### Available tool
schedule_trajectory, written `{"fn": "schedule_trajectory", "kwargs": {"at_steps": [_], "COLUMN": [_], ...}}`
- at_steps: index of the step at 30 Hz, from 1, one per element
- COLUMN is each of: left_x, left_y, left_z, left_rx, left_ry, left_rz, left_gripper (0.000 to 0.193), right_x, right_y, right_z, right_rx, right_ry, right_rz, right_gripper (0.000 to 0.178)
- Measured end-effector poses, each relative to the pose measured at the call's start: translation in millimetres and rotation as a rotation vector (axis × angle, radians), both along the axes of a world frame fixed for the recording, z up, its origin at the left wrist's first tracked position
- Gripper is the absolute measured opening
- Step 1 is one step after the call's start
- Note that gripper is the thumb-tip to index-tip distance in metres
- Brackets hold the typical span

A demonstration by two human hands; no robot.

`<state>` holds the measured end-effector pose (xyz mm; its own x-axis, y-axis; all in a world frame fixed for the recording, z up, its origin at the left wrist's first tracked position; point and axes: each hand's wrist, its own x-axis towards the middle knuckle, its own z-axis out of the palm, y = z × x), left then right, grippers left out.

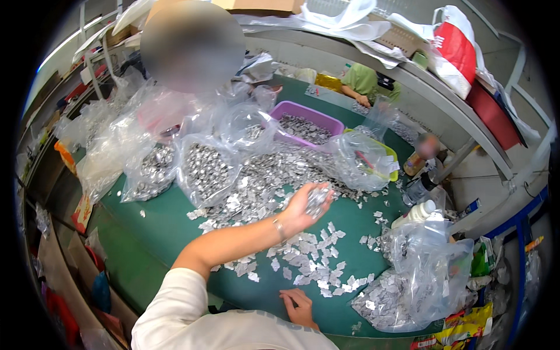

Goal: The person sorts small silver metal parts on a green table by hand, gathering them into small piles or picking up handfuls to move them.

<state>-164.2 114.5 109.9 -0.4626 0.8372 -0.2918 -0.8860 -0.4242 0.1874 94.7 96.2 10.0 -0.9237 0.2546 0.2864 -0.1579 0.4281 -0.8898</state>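
My left hand (pixel 307 206) is cupped around a bunch of small silver metal pieces (pixel 317 202), held above the green table (pixel 169 224). A bracelet circles that wrist. Under and beyond it spreads a wide heap of flat, silvery, diamond-like pieces (pixel 262 178). A looser scatter of the same pieces (pixel 312 256) lies nearer me. By the table's near edge rests my right hand (pixel 298 306), its fingers loosely bent and slightly apart, with nothing seen in them. To its right slumps a clear plastic bag (pixel 388 300) filled with silver pieces.
A purple bin (pixel 286 107) of pieces stands behind the heap, beside a yellow-green tray (pixel 394 157) partly covered by plastic. Clear bags (pixel 204 169) of pieces line the left. White bottles (pixel 417 213) stand right. A shelf overhangs the back; a person in green (pixel 361 81) sits beyond.
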Motion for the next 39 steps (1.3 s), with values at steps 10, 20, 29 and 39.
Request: {"fn": "schedule_trajectory", "kwargs": {"at_steps": [10,20,29,39], "left_x": [-78.3,-38.3,29.1,71.6], "left_y": [165.3,67.3,-108.8,-207.3], "left_z": [53.3,44.5,-22.2,-63.5], "left_rx": [-0.346,-0.221,-0.481,-0.968], "left_ry": [0.624,0.863,1.185,1.508], "left_rz": [0.327,0.311,-0.107,0.212], "left_gripper": [0.029,0.025,0.021,0.020], "right_x": [-1.2,-1.9,-47.5,-212.4], "right_y": [12.0,10.6,81.7,328.3], "right_z": [-22.5,-17.6,25.1,29.4], "right_rx": [-0.109,-0.117,-0.640,-1.078], "right_ry": [-0.009,-0.029,0.051,-0.136], "right_rz": [-0.012,-0.023,-0.316,-0.520], "right_gripper": [0.014,0.014,0.049,0.047]}}
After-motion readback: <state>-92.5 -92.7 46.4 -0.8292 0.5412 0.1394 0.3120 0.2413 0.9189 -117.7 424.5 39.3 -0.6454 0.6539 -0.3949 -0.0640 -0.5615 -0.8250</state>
